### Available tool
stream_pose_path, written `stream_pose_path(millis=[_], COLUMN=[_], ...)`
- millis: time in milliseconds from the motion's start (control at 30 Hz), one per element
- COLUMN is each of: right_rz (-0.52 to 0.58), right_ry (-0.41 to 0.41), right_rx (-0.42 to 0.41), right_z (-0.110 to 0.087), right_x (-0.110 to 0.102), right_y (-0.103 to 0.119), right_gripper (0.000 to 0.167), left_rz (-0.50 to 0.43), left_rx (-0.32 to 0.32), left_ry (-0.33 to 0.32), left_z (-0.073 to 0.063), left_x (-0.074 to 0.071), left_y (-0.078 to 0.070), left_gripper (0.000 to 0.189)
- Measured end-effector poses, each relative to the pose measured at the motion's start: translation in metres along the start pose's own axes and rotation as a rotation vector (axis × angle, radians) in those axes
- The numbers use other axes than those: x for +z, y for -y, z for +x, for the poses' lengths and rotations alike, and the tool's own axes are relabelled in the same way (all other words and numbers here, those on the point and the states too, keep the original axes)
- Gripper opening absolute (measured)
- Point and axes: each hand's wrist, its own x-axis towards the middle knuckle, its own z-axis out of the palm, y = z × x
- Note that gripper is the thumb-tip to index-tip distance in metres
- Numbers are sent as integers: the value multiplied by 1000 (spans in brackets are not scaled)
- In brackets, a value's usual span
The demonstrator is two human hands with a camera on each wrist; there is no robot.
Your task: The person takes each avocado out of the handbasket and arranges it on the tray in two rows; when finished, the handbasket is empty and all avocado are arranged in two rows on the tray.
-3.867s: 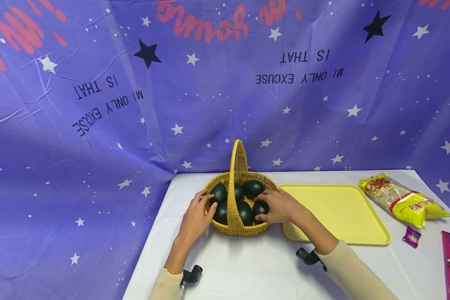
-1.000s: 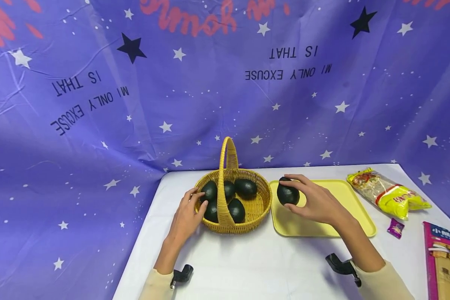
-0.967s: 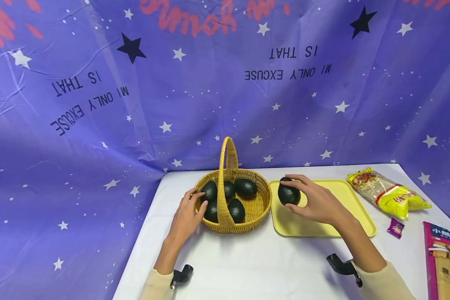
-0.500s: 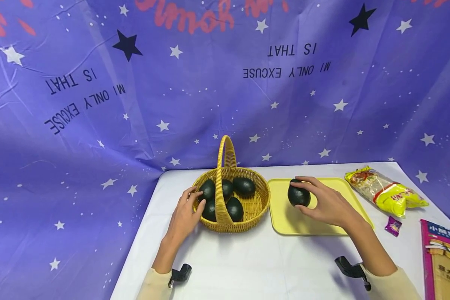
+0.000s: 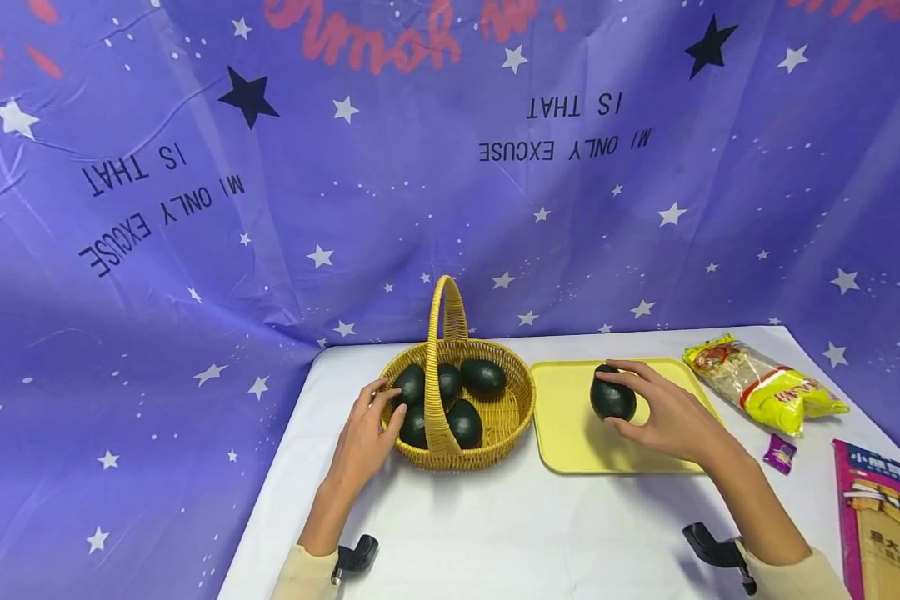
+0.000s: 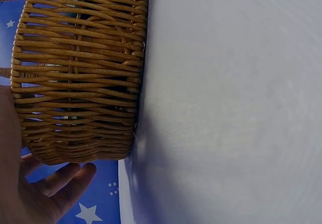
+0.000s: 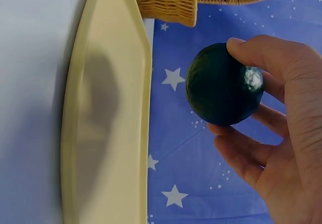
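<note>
Over the yellow tray [image 5: 570, 446], my right hand [image 5: 663, 412] holds a dark green avocado [image 5: 612, 396] between thumb and fingers. In the right wrist view the avocado [image 7: 221, 85] is raised clear of the tray, its shadow on the tray floor. My left hand [image 5: 363, 433] rests at the left rim of the yellow wicker basket [image 5: 498, 454], fingers spread and relaxed. From the left wrist, those fingers [image 6: 68, 181] show alongside the basket's outer wall [image 6: 80, 83]. Several more avocados [image 5: 483, 377] lie in the basket, mostly toward its left and back; the handle partly hides some.
The basket's tall arched handle [image 5: 437, 333] rises beside the left hand. Right of the tray lie a yellow food bag [image 5: 765, 387], a small purple packet [image 5: 781, 453] and a pink-and-blue package [image 5: 881, 517]. A purple star-printed cloth [image 5: 390, 192] hangs behind the white table [image 5: 480, 533].
My right hand took an avocado from the basket's right side and carried it rightward over the tray, moving farther right in the last second. The left hand stays at the rim.
</note>
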Motion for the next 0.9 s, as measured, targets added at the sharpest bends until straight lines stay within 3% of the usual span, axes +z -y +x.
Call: stream_pose_path(millis=[233,900], right_rz=[7,-25], right_ry=[-28,-61], right_rx=[-24,20], right_z=[-9,-42], right_x=[-5,-19], right_y=[-4,-28], right_gripper=[67,69], left_rz=[-4,-3], left_rx=[-1,13], left_ry=[1,4], left_z=[0,0], left_x=[2,3], left_y=[0,1], left_gripper=[45,48])
